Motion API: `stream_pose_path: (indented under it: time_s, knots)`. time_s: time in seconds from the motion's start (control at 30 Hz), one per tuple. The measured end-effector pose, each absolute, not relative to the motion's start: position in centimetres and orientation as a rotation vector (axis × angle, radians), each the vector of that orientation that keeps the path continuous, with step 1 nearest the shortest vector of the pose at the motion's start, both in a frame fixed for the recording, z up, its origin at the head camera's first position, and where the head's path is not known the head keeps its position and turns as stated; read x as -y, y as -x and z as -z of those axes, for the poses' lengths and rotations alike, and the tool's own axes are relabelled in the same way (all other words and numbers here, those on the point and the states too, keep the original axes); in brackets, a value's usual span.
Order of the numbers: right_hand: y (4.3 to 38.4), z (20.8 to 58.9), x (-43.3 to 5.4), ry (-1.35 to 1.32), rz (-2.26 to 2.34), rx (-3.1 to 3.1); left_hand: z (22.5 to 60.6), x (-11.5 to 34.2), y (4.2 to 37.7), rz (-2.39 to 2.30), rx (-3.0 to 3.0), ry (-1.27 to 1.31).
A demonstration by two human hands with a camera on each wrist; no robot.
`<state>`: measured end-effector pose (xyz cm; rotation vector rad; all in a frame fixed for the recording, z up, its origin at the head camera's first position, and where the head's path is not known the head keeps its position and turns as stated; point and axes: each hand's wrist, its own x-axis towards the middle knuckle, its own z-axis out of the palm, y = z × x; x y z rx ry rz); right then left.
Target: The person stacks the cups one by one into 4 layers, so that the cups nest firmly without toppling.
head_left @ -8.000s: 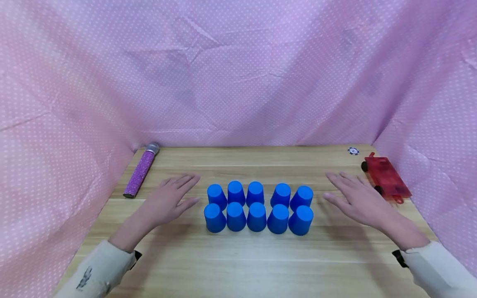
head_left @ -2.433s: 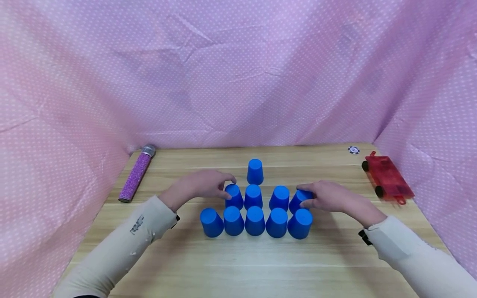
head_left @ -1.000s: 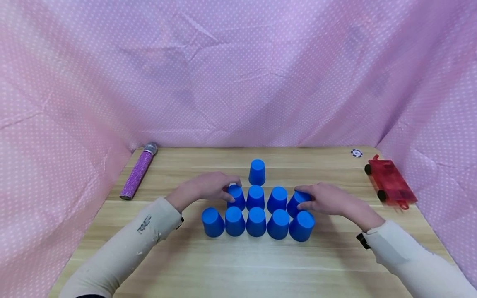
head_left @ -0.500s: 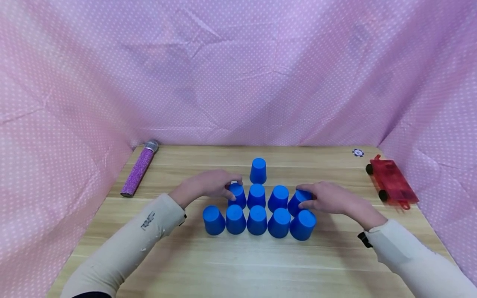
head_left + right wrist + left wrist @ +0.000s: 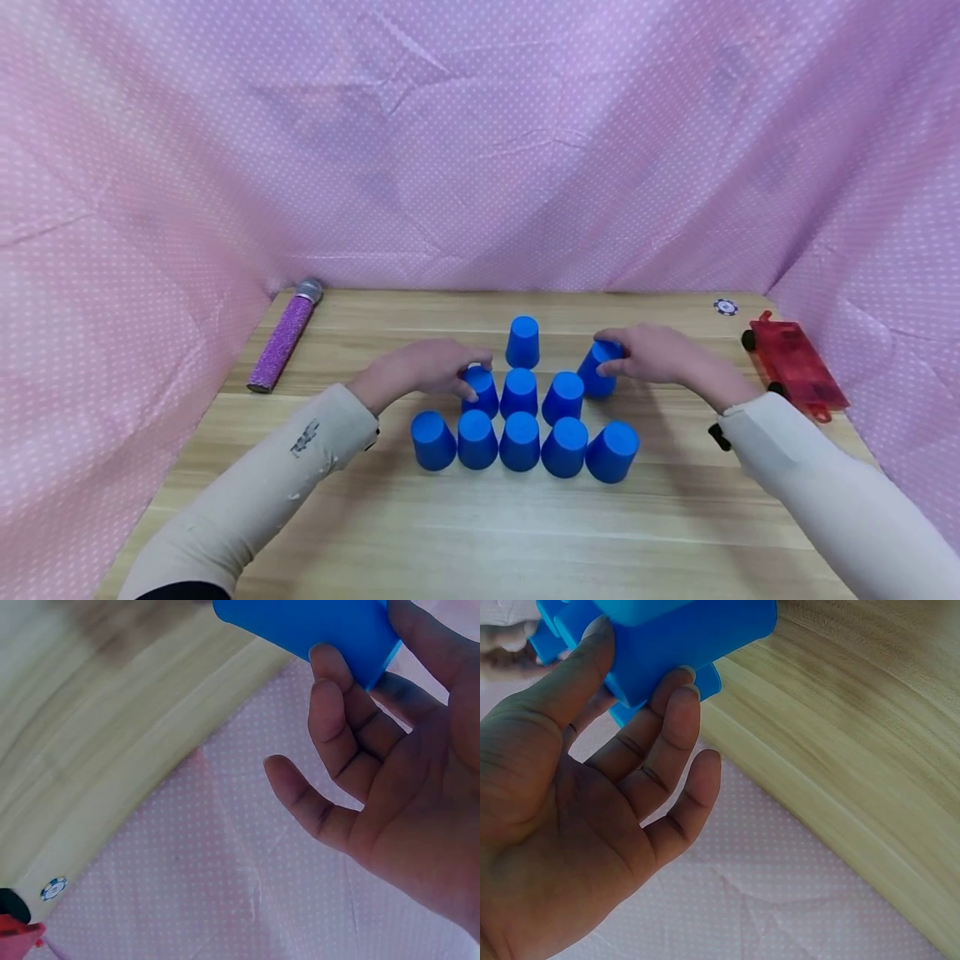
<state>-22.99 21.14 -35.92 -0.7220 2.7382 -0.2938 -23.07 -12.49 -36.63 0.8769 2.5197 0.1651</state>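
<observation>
Several blue plastic cups stand upside down on the table. The near row runs through a middle cup (image 5: 520,443). Behind it are two standing cups, the right one (image 5: 562,398) among them, and the cup (image 5: 486,395) that my left hand (image 5: 423,368) pinches between thumb and fingers. One lone cup (image 5: 522,343) stands farthest back. At the right, my right hand (image 5: 660,357) grips another cup (image 5: 595,372), set back from the rows. Its thumb and fingers are curled on the cup's wall (image 5: 322,630) in the right wrist view.
A purple glitter microphone (image 5: 285,340) lies at the table's left edge. On the right are a red toy cart (image 5: 797,362) with black wheels and a poker chip (image 5: 725,307). Pink dotted cloth (image 5: 480,167) encloses the back and sides of the wooden table (image 5: 480,533).
In the last half second my right hand has moved its cup backward, away from the near row. My left hand stays on its cup. Earlier, one cup came to stand alone at the back.
</observation>
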Motion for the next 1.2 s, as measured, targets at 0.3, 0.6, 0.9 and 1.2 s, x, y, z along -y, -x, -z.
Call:
stream_pose_path:
  time_s: [0.3,0.6,0.9,1.2]
  knots:
    - [26.6,36.3,-18.8,0.687,0.294,-2.741,36.5,12.2,23.1,-0.163,-2.508,-0.878]
    - [27.7,36.4,-17.0,0.689,0.259,-2.712,36.2,12.1,22.9,-0.169,-2.506,-0.856]
    - [28.2,37.0,-16.5,0.695,0.249,-2.709,36.3,12.2,22.9,-0.146,-2.514,-0.861]
    - [28.3,37.3,-16.1,0.658,0.221,-2.703,36.2,12.1,22.8,-0.137,-2.517,-0.847]
